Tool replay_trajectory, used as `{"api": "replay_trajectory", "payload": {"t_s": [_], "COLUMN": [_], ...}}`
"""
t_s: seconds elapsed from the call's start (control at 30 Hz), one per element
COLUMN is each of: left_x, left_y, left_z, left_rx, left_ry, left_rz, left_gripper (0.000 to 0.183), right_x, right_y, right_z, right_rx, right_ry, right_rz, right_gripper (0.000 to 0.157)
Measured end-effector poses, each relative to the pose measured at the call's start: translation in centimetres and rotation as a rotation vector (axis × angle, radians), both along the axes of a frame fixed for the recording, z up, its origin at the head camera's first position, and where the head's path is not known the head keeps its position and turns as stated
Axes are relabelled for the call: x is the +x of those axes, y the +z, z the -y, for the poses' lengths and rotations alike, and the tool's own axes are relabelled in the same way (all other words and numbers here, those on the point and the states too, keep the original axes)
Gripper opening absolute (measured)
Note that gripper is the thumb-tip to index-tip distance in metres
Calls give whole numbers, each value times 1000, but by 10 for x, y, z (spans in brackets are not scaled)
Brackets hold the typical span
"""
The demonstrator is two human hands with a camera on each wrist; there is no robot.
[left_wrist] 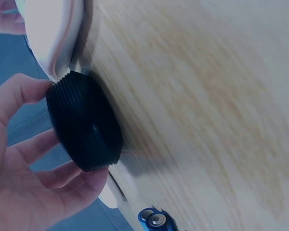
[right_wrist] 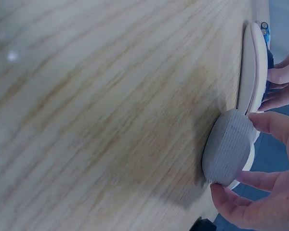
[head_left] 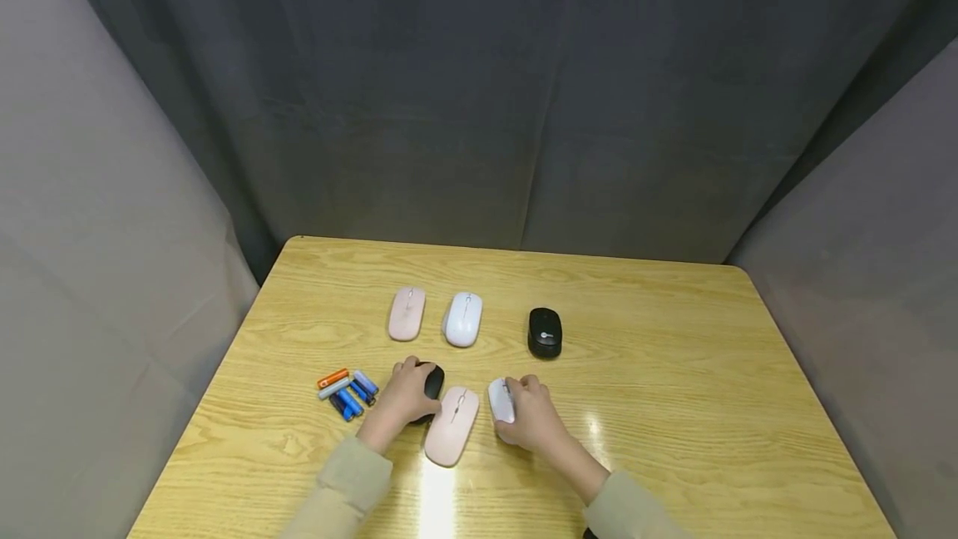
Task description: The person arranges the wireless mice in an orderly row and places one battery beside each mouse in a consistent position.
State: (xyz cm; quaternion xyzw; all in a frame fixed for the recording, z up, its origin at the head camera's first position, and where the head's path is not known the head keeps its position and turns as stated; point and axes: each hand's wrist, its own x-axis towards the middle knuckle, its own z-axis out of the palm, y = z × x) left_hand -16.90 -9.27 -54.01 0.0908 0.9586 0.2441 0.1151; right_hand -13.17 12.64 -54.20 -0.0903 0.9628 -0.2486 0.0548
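Observation:
My left hand [head_left: 404, 396] grips a black computer mouse [head_left: 433, 383] by its sides, thumb at one end and fingertips at the other in the left wrist view, where its ribbed side [left_wrist: 84, 120] shows. With thumb and fingers my right hand [head_left: 535, 416] holds a white mouse [head_left: 501, 400]; its ribbed side [right_wrist: 227, 149] faces the right wrist camera. Between the two hands lies a pink mouse [head_left: 452, 427], close beside the left thumb. Parts of both held mice are hidden by the fingers in the head view.
Left of the left hand lie several batteries [head_left: 348, 393] in a loose group. Farther back are another pink mouse [head_left: 407, 314], another white mouse [head_left: 463, 319] and another black mouse [head_left: 545, 333]. A dark curtain [head_left: 479, 106] hangs behind the wooden table [head_left: 674, 406].

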Motion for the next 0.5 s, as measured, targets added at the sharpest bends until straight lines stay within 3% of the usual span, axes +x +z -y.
{"api": "replay_trajectory", "payload": {"t_s": [0.3, 0.5], "left_x": [-2, -2], "left_y": [2, 2], "left_z": [6, 17], "left_rx": [-3, 9], "left_ry": [-9, 45], "left_rz": [-23, -47], "left_gripper": [64, 63], "right_x": [0, 0], "right_y": [-2, -2], "right_z": [1, 1], "right_rx": [-1, 7], "right_ry": [-4, -2], "right_rz": [-22, -20], "right_gripper": [65, 65]}}
